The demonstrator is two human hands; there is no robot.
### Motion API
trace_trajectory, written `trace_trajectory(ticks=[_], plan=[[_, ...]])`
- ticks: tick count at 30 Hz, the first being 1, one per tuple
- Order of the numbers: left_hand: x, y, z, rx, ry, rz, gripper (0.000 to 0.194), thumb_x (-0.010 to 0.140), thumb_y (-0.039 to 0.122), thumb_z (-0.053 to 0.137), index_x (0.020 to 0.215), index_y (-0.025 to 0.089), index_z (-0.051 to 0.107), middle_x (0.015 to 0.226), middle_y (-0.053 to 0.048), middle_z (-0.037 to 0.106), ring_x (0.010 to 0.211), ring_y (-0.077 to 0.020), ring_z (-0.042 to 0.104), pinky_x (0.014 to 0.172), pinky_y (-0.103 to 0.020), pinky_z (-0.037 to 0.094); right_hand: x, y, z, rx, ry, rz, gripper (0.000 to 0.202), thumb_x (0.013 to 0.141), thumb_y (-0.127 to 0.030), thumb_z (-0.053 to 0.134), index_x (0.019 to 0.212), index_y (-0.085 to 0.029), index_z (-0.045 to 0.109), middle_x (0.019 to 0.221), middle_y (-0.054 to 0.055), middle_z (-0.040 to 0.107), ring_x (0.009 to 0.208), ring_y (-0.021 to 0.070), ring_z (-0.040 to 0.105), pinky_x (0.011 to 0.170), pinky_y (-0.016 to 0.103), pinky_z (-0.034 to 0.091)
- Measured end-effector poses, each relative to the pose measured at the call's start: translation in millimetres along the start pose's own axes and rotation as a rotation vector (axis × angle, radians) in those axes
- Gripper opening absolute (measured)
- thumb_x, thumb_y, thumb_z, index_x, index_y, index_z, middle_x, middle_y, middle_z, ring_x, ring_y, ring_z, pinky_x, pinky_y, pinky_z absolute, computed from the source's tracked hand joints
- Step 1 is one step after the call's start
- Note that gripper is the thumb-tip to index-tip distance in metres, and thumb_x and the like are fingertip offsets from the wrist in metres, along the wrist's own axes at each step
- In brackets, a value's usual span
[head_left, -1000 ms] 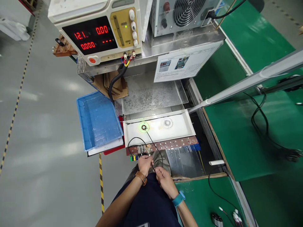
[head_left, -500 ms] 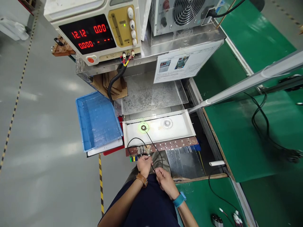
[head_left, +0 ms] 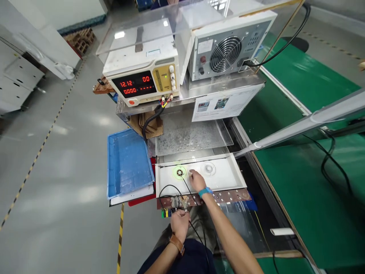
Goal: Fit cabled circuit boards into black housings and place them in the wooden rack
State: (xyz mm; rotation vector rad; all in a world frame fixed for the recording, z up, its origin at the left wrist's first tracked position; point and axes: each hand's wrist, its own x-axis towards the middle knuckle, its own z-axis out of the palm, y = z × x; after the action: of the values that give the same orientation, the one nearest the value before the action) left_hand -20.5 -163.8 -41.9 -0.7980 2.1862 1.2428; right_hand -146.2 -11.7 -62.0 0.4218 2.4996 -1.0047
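My left hand, with a brown watch strap, is closed at the tray's front edge on the end of a black cable. Its fingertips meet a small clear connector fixture on a brown perforated strip. Over the white tray reaches my right hand, wearing a teal watch band; its fingers are partly extended and nothing shows in them. Just left of those fingers lies a small round black-and-silver part on a glowing green ring, with a thin black lead running toward the strip.
A power supply with red digits stands on the metal shelf, beside a grey unit with a fan. A blue bin sits left of the tray. Green-topped benches and a slanting white pole are at the right.
My right hand has let go of the cable near my lap and moved up and forward over the tray beside the round part. My left hand stays at the fixture. The camera view has tilted up.
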Motion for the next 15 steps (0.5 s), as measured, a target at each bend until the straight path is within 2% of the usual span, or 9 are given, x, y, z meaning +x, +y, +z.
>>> trace_trajectory(ticks=[2, 5, 10, 15], plan=[[0.3, 0.3, 1.4, -0.005, 0.005, 0.008, 0.030, 0.072, 0.027, 0.070, 0.045, 0.021, 0.058, 0.045, -0.002, 0.064, 0.044, -0.0197, 0.061, 0.051, -0.029, 0.045, 20.9, -10.5, 7.0, -0.076, -0.036, -0.084, 0.040, 0.099, -0.037, 0.059, 0.133, -0.017, 0.057, 0.131, 0.011, 0.062, 0.119, 0.0261, 0.059, 0.103, 0.047, 0.046], [1.3, 0.1, 3.4, -0.014, 0.006, 0.009, 0.029, 0.071, 0.028, 0.071, 0.046, 0.022, 0.058, 0.047, -0.002, 0.065, 0.044, -0.0209, 0.063, 0.050, -0.030, 0.046, 35.8, -19.4, 15.5, -0.176, -0.094, -0.191, 0.041, 0.097, -0.039, 0.064, 0.132, -0.018, 0.058, 0.134, 0.010, 0.059, 0.122, 0.0277, 0.057, 0.103, 0.051, 0.047], [4.5, -2.1, 5.1, -0.003, 0.019, 0.004, 0.029, 0.070, 0.025, 0.071, 0.045, 0.022, 0.056, 0.045, -0.002, 0.064, 0.042, -0.0211, 0.062, 0.050, -0.031, 0.045, 44.6, -21.8, 21.3, -0.290, -0.132, -0.291, 0.039, 0.096, -0.036, 0.065, 0.130, -0.018, 0.059, 0.133, 0.010, 0.059, 0.122, 0.0277, 0.057, 0.102, 0.051, 0.048], [9.5, -5.1, 6.2, -0.005, 0.017, -0.002, 0.030, 0.068, 0.028, 0.074, 0.045, 0.024, 0.055, 0.045, -0.003, 0.065, 0.044, -0.0237, 0.063, 0.051, -0.034, 0.047, 48.8, -20.1, 22.6, -0.340, -0.132, -0.312, 0.035, 0.096, -0.034, 0.066, 0.126, -0.017, 0.061, 0.132, 0.010, 0.060, 0.121, 0.0272, 0.058, 0.100, 0.050, 0.050]])
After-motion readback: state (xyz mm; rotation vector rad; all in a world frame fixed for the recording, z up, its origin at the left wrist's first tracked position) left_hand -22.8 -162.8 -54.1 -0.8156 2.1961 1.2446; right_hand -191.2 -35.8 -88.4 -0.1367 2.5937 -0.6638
